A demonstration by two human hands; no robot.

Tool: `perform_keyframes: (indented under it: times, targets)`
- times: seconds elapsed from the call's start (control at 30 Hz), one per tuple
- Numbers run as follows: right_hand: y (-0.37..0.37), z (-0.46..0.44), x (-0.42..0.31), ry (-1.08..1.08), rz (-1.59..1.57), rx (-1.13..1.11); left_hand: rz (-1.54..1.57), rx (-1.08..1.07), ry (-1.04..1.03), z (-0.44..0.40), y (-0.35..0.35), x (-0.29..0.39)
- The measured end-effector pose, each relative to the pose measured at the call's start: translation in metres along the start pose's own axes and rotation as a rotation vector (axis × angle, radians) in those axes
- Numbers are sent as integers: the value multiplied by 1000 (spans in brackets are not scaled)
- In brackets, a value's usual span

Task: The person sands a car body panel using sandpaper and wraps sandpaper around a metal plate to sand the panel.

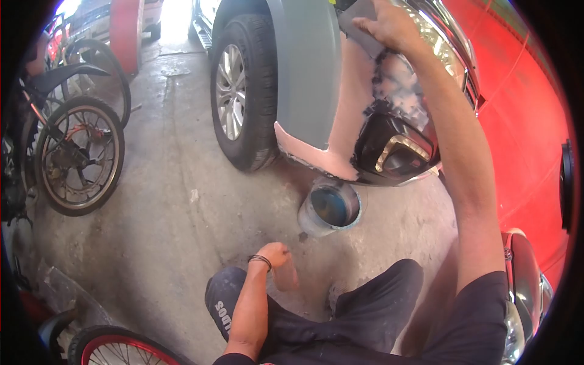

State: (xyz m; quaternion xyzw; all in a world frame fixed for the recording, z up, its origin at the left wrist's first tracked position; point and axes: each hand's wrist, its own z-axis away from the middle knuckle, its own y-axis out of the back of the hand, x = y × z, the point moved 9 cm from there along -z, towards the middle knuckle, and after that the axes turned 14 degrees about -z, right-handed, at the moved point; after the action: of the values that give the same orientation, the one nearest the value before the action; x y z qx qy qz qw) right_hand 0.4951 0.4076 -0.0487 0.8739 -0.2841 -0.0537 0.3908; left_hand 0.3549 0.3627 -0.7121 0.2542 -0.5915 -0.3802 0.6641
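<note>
Since the bumper [350, 131] curves, the half-open right hand [395, 27] holds a grey sheet [360, 25] against it, probably for even contact. Left hand [275, 254] is loosely curled by the knee [226, 286], can't tell around what.

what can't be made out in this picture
All in the head view:
- Right hand: some fingertips, cut off by the top edge.
- Grey pad: its underside, turned away from the camera.
- Pinkish shape below the left hand: blurred, can't tell what it is.
- Bucket: how full, lost in its dark interior.
</note>
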Motion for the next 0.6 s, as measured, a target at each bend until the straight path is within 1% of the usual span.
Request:
perform_keyframes:
  times: [0.03, 0.1, 0.13, 0.17, 0.2, 0.23, 0.3, 0.33, 0.4, 0.43, 0.5, 0.53, 0.6]
  targets:
    - [6, 1, -7, 3, -3, -3, 3, 1, 3, 0, 0, -1]
    - [0, 8, -4, -131, -39, -220, 2, 10, 17, -3, -3, 2]
    - [-5, 10, 9, -129, -34, -221, 4, 12, 13, -6, -3, 3]
    - [3, 11, 17, 28, -142, -10, 8, 21, -4, -8, -3, 5]
    - [20, 19, 5, 186, -250, 200, 11, 28, -21, -9, -3, 7]
    - [21, 23, 5, 185, -246, 197, 13, 27, -25, -11, -4, 8]
    - [25, 39, 29, -114, -365, 193, 19, 67, -87, -16, -2, 18]
    - [27, 48, 26, -120, -361, 188, 23, 60, -90, -14, 1, 25]
    - [7, 61, 35, -325, -625, 5, 49, 36, -56, -13, 7, 33]
    - [3, 67, 39, -331, -624, 5, 48, 31, -57, -11, 7, 34]
    - [-11, 80, 59, -444, -566, -22, 85, 39, -29, -9, 11, 31]
    - [-12, 89, 50, -448, -562, -19, 83, 36, -34, -9, 9, 30]
    - [-13, 116, 24, -353, -793, 48, 74, 82, -22, -11, 9, 22]
